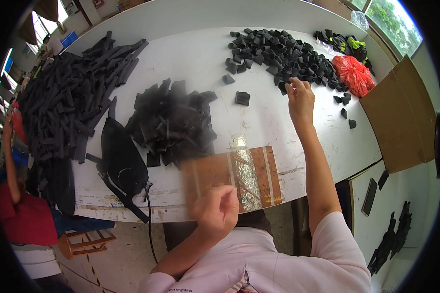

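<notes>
My right hand point(301, 97) reaches far across the white table, at the near edge of a pile of small black looped fabric pieces point(298, 56). Its fingers are pinched at one black looped piece point(282, 88). My left hand point(217, 207) is curled closed over a brown board point(210, 168) by the table's front edge. Whatever its fingers may hold is hidden, and its back is smeared by motion. Shiny tape strips point(247, 176) cross the board. One folded black piece point(242, 98) lies alone between the board and the looped pile.
Flat black fabric pieces point(173, 124) are heaped beyond the board. Left of them lies a black pouch-like item point(122, 156) with straps, then a big pile of black strips point(63, 97). A red plastic bag point(354, 75) and cardboard point(403, 117) stand right. Another person point(27, 210) sits far left.
</notes>
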Available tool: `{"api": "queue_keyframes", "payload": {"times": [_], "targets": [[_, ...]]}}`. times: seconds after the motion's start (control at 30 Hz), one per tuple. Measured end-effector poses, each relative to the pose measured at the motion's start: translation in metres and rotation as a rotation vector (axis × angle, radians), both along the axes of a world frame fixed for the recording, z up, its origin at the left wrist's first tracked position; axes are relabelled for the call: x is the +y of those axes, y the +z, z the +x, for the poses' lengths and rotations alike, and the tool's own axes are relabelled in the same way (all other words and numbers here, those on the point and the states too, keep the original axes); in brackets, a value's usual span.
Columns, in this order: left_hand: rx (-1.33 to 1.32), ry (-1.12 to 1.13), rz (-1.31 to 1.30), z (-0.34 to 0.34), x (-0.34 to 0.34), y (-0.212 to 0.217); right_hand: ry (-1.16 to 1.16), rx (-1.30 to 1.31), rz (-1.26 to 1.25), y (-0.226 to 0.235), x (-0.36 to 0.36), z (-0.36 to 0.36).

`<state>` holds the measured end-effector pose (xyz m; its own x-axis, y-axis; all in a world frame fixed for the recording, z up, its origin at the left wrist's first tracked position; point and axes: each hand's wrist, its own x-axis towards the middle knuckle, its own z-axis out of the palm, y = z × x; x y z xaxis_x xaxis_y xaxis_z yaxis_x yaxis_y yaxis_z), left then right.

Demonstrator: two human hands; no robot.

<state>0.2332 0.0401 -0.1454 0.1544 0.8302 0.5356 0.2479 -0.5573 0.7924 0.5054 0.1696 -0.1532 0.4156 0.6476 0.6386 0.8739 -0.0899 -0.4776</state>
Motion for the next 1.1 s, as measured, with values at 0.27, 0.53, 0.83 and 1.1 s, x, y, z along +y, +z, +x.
{"api": "queue_keyframes", "payload": {"times": [0.27, 0.53, 0.83, 1.1], "targets": [[-0.033, 0.010, -0.303, -0.012, -0.005, -0.031, 0.335, -0.144, -0.557, -0.086, 0.081, -0.042], [0.036, -0.111, -0.365, -0.007, -0.011, -0.021, 0.513, 0.397, -0.149, -0.073, 0.008, -0.056], [-0.294, -0.266, -0.679, 0.004, -0.003, 0.010, 1.043, 1.189, -0.433, 0.003, -0.134, -0.070], [-0.291, -0.509, -1.021, -0.005, -0.006, 0.014, 1.145, 1.171, -0.551, 0.005, -0.148, -0.087]]}}
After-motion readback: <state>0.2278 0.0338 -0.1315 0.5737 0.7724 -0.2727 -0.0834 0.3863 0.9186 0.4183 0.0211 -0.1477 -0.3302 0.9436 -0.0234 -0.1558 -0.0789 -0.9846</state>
